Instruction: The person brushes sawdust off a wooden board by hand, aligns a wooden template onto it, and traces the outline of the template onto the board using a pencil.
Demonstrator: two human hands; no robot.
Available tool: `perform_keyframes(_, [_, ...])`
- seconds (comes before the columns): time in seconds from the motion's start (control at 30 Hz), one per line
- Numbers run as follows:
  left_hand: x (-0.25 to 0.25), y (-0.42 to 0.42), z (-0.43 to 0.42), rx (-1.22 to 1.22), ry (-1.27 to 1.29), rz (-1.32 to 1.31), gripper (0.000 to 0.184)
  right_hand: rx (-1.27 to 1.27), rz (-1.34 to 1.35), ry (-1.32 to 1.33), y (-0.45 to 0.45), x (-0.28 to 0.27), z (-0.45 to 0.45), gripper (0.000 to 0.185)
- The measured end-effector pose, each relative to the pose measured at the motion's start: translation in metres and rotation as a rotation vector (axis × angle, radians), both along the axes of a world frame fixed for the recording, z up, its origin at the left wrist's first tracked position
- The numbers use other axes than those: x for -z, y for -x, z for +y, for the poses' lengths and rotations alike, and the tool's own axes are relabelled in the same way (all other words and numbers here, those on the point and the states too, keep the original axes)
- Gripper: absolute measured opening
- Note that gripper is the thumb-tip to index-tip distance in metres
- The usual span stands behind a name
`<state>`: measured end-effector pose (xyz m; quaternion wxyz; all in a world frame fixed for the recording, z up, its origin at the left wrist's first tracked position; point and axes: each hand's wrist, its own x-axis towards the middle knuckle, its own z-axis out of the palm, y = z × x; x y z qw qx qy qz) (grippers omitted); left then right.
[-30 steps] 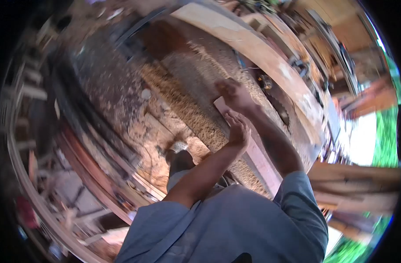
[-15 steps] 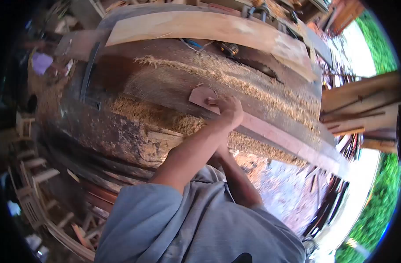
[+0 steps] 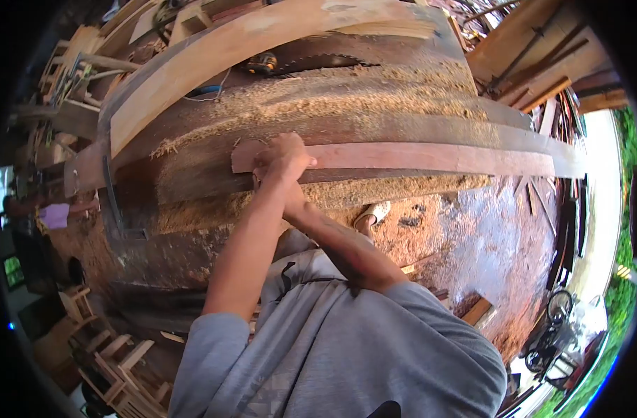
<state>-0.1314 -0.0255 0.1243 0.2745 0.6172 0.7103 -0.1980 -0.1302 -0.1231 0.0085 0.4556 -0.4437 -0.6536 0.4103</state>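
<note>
A long pinkish wooden plank (image 3: 416, 158) lies across the dark workbench, its wider, rounded end at the left. My left hand (image 3: 286, 157) is on top of the plank near that end, fingers curled over it and thumb pointing right. Below it, my right hand (image 3: 293, 200) is at the plank's near edge, its wrist crossing behind my left forearm. Its fingers are mostly hidden by my left hand and arm.
Sawdust (image 3: 374, 104) covers strips of the bench (image 3: 134, 258). Beyond it lie a toothed saw blade (image 3: 325, 61), a yellow-black tool (image 3: 263, 63) and a long curved board (image 3: 214, 52). A metal square (image 3: 112, 198) rests at left. Another person (image 3: 54, 214) is at far left.
The view has turned, so the plank now runs nearly level. My hands, apart above the plank a second ago, are now close together at its rounded end, my left hand farther onto it.
</note>
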Motion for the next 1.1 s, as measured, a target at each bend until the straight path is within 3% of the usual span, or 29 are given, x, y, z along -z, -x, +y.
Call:
perform_keyframes(0.07, [0.009, 0.001, 0.004, 0.022, 0.021, -0.013, 0.068, 0.084, -0.408, -0.415, -0.035, -0.013, -0.008, 0.027])
perform_keyframes(0.1, [0.006, -0.001, 0.004, 0.024, 0.02, -0.002, 0.066, 0.118, -0.431, -0.423, -0.055, -0.021, -0.011, 0.03])
perform_keyframes(0.17, [0.005, -0.004, 0.002, 0.027, -0.003, 0.009, 0.064, 0.153, -0.435, -0.273, -0.105, -0.01, -0.025, 0.044])
perform_keyframes(0.23, [0.016, -0.001, 0.001, 0.047, -0.051, 0.022, 0.06, 0.254, -0.545, -0.22, -0.163, -0.021, -0.045, 0.026])
perform_keyframes(0.27, [0.016, -0.002, -0.001, 0.048, -0.043, 0.017, 0.06, 0.361, -0.497, -0.199, -0.191, -0.019, -0.053, 0.025])
perform_keyframes(0.33, [0.01, -0.002, 0.0, 0.035, -0.015, 0.023, 0.06, 0.476, -0.662, -0.145, -0.25, -0.027, -0.068, 0.024])
perform_keyframes(0.4, [0.009, -0.003, -0.001, 0.041, -0.016, 0.028, 0.061, 0.684, -0.662, -0.081, -0.3, -0.022, -0.073, 0.003])
perform_keyframes(0.43, [0.01, -0.002, -0.002, 0.049, -0.022, 0.036, 0.062, 0.666, -0.806, 0.03, -0.314, -0.035, -0.075, 0.009])
perform_keyframes(0.47, [0.012, 0.0, -0.002, 0.051, -0.018, 0.035, 0.062, 0.653, -0.867, -0.125, -0.313, -0.039, -0.069, 0.014])
perform_keyframes(0.53, [0.017, 0.002, 0.0, 0.063, 0.013, 0.002, 0.063, 0.562, -0.849, -0.04, -0.288, -0.036, -0.06, 0.015])
perform_keyframes(0.6, [0.01, -0.002, 0.0, 0.052, 0.018, 0.044, 0.065, 0.325, -0.833, 0.005, -0.227, -0.053, -0.045, 0.003])
perform_keyframes(0.67, [0.003, -0.005, -0.001, 0.051, 0.021, 0.084, 0.066, 0.248, -0.763, -0.143, -0.159, -0.028, -0.033, 0.015])
perform_keyframes(0.73, [-0.001, -0.005, -0.005, 0.034, -0.024, 0.073, 0.067, 0.353, -0.516, -0.389, -0.101, -0.032, -0.021, 0.022])
perform_keyframes(0.8, [0.005, -0.003, -0.007, 0.063, -0.051, 0.079, 0.067, 0.25, -0.497, -0.127, -0.102, -0.04, -0.027, 0.026])
perform_keyframes(0.83, [0.01, 0.001, -0.007, 0.103, -0.058, 0.072, 0.066, 0.306, -0.479, -0.224, -0.115, -0.04, -0.034, 0.021])
perform_keyframes(1.0, [0.022, -0.003, -0.007, 0.417, -0.107, 0.103, 0.064, 0.745, -0.487, -0.196, -0.204, -0.07, -0.083, 0.019])
perform_keyframes(1.07, [0.023, -0.014, -0.011, 0.763, -0.248, 0.169, 0.062, 0.819, -0.559, -0.135, -0.223, -0.071, -0.099, 0.019])
perform_keyframes(1.1, [0.022, -0.029, -0.005, 0.897, -0.212, 0.249, 0.07, 0.819, -0.53, -0.165, -0.225, -0.069, -0.104, 0.018])
